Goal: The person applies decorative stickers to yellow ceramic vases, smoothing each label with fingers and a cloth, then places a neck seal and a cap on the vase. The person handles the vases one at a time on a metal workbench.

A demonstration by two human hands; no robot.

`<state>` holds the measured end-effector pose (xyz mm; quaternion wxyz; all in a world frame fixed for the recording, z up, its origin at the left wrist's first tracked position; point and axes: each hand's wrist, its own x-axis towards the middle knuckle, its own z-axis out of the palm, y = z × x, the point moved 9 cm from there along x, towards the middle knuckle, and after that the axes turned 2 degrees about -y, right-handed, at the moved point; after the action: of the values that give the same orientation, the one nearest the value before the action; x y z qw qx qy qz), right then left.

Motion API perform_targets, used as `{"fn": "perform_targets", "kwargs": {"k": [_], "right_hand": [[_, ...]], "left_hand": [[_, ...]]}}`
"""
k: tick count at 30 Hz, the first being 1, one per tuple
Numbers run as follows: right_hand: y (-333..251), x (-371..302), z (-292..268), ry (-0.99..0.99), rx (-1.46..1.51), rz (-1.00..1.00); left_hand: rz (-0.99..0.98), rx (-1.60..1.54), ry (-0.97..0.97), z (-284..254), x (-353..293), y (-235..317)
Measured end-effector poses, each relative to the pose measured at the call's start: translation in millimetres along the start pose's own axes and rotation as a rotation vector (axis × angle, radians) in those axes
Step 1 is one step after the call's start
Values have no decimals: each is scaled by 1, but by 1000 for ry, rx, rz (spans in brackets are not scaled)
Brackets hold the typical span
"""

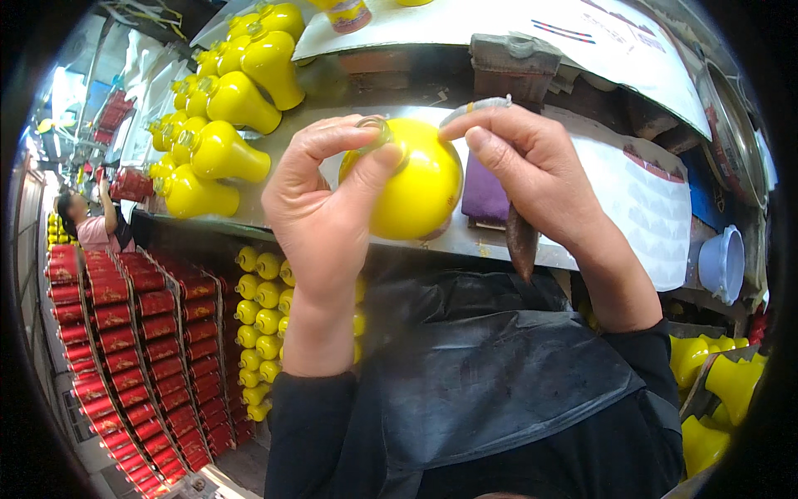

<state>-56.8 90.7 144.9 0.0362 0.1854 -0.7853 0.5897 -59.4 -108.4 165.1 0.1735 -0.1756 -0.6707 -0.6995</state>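
Observation:
My left hand [320, 195] is closed round the clear neck of a glossy yellow bottle [420, 187], thumb and forefinger at its mouth. The bottle is tilted, its rounded body turned toward me over the bench. At its right side is my right hand [532, 162], its forefinger wrapped in grey tape and its tip at or very near the yellow surface. A dark brown pointed tool [522, 245] sticks out below the right palm; the fingers that grip it are mostly hidden. Just behind that hand a purple pad [484, 191] lies on the bench.
Yellow bottles [220, 150] lie stacked on the bench at left. Red cylinders [137, 333] fill racks at lower left, beside more yellow bottles [266, 316]. A brown block [514, 66] stands behind; a pale bucket [721, 264] is at right. Another person [96, 224] works far left.

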Motion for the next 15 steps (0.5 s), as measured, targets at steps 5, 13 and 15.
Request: {"fn": "perform_targets", "kwargs": {"k": [5,13,15], "right_hand": [[5,-19,38,-18,247,96],[0,-34,79,0,206,106],[-2,-35,80,19,199,123]], "left_hand": [[-36,140,150,-28,-18,-18],[19,270,235,-32,-30,-30],[24,285,238,-30,-30,-29]]}}
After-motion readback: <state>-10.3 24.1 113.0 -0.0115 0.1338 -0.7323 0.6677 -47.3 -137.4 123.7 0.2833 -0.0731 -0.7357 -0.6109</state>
